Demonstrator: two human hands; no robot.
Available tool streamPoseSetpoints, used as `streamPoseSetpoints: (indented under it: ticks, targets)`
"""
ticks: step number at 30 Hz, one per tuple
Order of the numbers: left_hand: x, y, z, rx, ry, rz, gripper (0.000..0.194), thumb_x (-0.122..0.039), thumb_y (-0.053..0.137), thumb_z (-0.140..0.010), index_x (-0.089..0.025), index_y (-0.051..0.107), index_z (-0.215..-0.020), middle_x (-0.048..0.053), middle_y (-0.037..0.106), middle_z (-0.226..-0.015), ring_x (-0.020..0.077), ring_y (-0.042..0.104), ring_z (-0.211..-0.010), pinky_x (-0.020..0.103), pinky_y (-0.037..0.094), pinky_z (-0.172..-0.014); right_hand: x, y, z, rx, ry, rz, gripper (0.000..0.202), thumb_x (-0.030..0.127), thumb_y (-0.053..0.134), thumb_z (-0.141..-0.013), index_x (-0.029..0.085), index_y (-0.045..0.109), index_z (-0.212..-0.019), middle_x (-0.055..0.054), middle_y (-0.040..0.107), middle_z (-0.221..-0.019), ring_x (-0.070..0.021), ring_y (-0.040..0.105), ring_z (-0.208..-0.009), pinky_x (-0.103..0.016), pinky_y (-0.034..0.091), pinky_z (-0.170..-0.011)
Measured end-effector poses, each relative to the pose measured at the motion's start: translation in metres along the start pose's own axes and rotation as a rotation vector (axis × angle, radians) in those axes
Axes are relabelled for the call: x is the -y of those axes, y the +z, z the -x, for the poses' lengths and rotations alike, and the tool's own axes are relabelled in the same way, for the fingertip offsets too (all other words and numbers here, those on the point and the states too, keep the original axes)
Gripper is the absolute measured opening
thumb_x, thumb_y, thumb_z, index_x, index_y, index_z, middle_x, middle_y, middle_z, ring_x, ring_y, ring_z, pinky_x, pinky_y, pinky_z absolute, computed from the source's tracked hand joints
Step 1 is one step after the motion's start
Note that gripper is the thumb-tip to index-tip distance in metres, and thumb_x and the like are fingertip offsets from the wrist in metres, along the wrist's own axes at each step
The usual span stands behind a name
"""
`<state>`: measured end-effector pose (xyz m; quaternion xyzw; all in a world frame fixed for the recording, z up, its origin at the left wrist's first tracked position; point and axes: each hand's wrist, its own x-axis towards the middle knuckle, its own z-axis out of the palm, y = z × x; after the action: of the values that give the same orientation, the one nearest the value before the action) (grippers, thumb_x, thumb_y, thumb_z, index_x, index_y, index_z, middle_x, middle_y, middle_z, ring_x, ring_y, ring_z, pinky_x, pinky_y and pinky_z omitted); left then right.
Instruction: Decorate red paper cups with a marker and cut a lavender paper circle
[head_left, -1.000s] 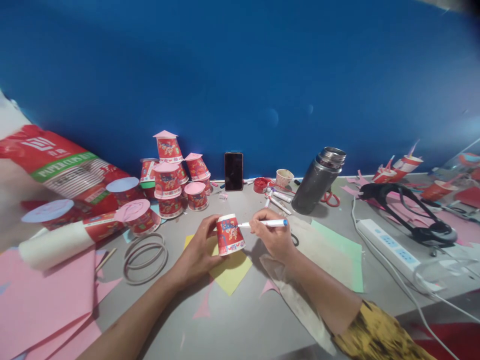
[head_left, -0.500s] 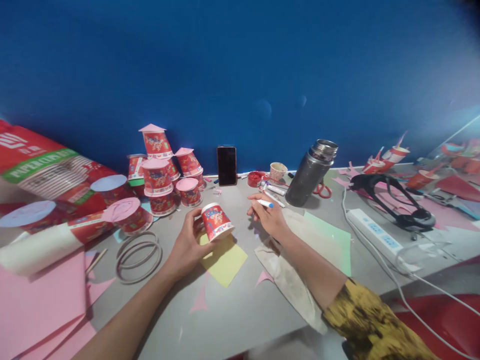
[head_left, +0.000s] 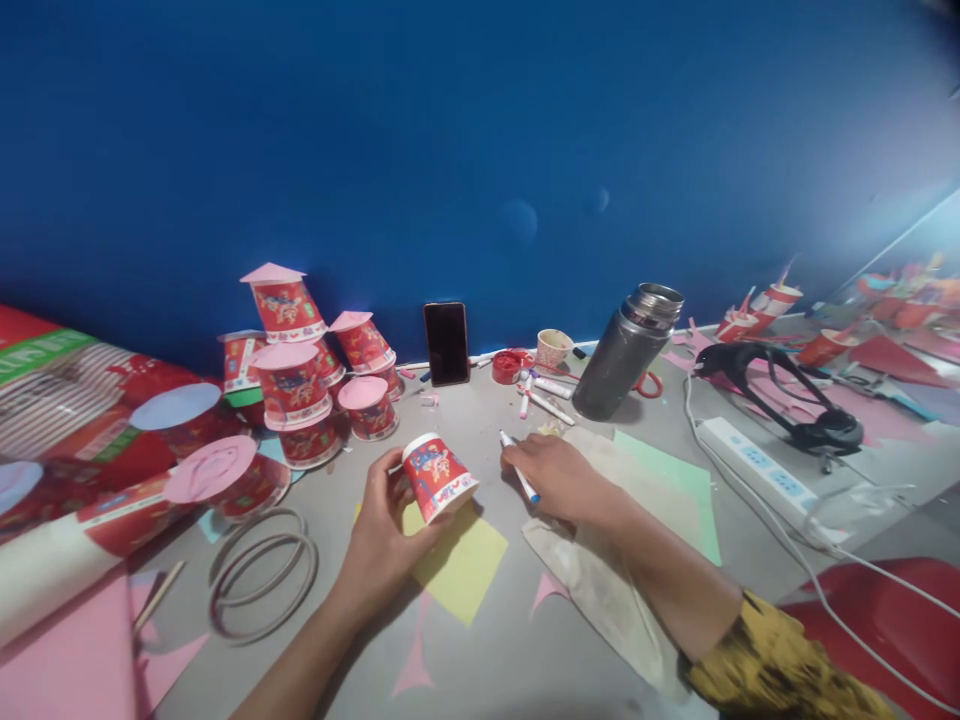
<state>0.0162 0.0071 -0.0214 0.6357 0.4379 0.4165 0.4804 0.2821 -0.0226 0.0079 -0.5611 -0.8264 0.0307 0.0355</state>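
Observation:
In my left hand (head_left: 382, 550) is a red printed paper cup (head_left: 439, 472), gripped round its side, mouth-down and tilted. It is over a yellow paper sheet (head_left: 471, 575). My right hand (head_left: 556, 475), to the right of the cup and apart from it, is closed on a white marker (head_left: 511, 452). The marker's blue end points down toward me, its other end away from me. Beneath the right forearm lies a crumpled whitish cloth or bag (head_left: 592, 585) on a green sheet (head_left: 671, 480).
Stacked red cups with pink paper tops (head_left: 289, 385) stand at the left, near a grey ring coil (head_left: 262, 575). A phone (head_left: 447, 343) leans on the wall. An uncapped dark flask (head_left: 626, 355), several markers (head_left: 551, 405), a power strip (head_left: 757, 465) and black headgear (head_left: 780, 400) are also there.
My right hand has lowered toward the table and turned the marker, so its blue end now points toward me. My left hand still holds the cup. The view has shifted a little.

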Motion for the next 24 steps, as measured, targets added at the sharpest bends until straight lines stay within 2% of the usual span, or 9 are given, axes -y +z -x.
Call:
streamPoseSetpoints:
  ticks: [2, 4, 8, 10, 14, 18, 21, 24]
  targets:
    - [0.000, 0.004, 0.002, 0.001, 0.000, 0.025, 0.079, -0.043, 0.087, -0.074, -0.028, 0.043, -0.137, 0.014, 0.062, -0.142, 0.0338, 0.069, -0.126, 0.054, 0.059, -0.107, -0.005, 0.007, -0.003, -0.013, -0.004, 0.000, 0.044, -0.002, 0.071, -0.069, 0.021, 0.067, -0.106, -0.008, 0.074, -0.092, -0.0266, 0.066, -0.091, -0.033, 0.042, -0.076]
    - [0.001, 0.007, 0.005, -0.001, 0.016, 0.052, 0.076, -0.042, 0.086, -0.075, -0.028, 0.043, -0.137, 0.014, 0.061, -0.142, 0.0337, 0.068, -0.129, 0.054, 0.058, -0.109, -0.011, 0.016, -0.005, -0.101, -0.002, -0.029, 0.035, 0.001, 0.069, -0.075, 0.021, 0.068, -0.104, -0.008, 0.074, -0.091, -0.0257, 0.066, -0.088, -0.033, 0.043, -0.077]
    - [0.004, 0.012, 0.009, -0.025, 0.015, 0.044, 0.075, -0.040, 0.084, -0.076, -0.027, 0.042, -0.137, 0.014, 0.061, -0.139, 0.0330, 0.068, -0.129, 0.053, 0.057, -0.110, -0.022, 0.029, -0.007, -0.437, -0.018, -0.141, 0.020, 0.008, 0.059, -0.091, 0.021, 0.068, -0.104, -0.008, 0.073, -0.090, -0.0247, 0.065, -0.086, -0.034, 0.047, -0.079]
    - [0.001, 0.012, 0.009, -0.059, 0.005, 0.045, 0.077, -0.042, 0.085, -0.075, -0.027, 0.042, -0.137, 0.014, 0.059, -0.141, 0.0328, 0.068, -0.129, 0.053, 0.057, -0.110, -0.025, 0.032, -0.006, -0.542, -0.010, -0.177, 0.019, 0.010, 0.056, -0.095, 0.021, 0.068, -0.104, -0.008, 0.071, -0.086, -0.0244, 0.064, -0.083, -0.035, 0.049, -0.078]
    - [-0.012, 0.007, 0.003, -0.114, -0.029, 0.045, 0.078, -0.049, 0.085, -0.078, -0.028, 0.040, -0.139, 0.014, 0.059, -0.140, 0.0321, 0.068, -0.127, 0.050, 0.060, -0.105, -0.025, 0.031, -0.005, -0.594, 0.029, -0.241, 0.017, 0.013, 0.055, -0.099, 0.021, 0.070, -0.103, -0.008, 0.070, -0.084, -0.0244, 0.064, -0.081, -0.035, 0.050, -0.075]
    - [-0.019, 0.007, -0.009, -0.032, 0.038, -0.036, 0.076, -0.042, 0.082, -0.081, -0.028, 0.039, -0.142, 0.014, 0.059, -0.142, 0.0316, 0.068, -0.128, 0.049, 0.060, -0.106, -0.023, 0.030, -0.007, -0.664, 0.039, -0.273, 0.016, 0.016, 0.055, -0.101, 0.022, 0.071, -0.101, -0.007, 0.070, -0.083, -0.0239, 0.064, -0.079, -0.035, 0.051, -0.073]
    - [-0.004, 0.013, -0.014, -0.052, 0.102, -0.044, 0.074, -0.037, 0.080, -0.082, -0.027, 0.038, -0.142, 0.015, 0.058, -0.143, 0.0316, 0.068, -0.129, 0.051, 0.059, -0.108, -0.021, 0.030, -0.010, -0.729, 0.018, -0.273, 0.015, 0.014, 0.057, -0.099, 0.023, 0.070, -0.100, -0.006, 0.071, -0.081, -0.0232, 0.064, -0.077, -0.034, 0.051, -0.072]
    - [0.019, 0.019, -0.012, -0.084, 0.125, -0.013, 0.075, -0.044, 0.083, -0.082, -0.027, 0.041, -0.142, 0.015, 0.060, -0.139, 0.0317, 0.071, -0.123, 0.050, 0.062, -0.104, -0.017, 0.031, -0.011, -0.736, 0.007, -0.299, 0.017, 0.011, 0.058, -0.097, 0.024, 0.068, -0.102, -0.005, 0.071, -0.081, -0.0223, 0.065, -0.077, -0.033, 0.052, -0.070]
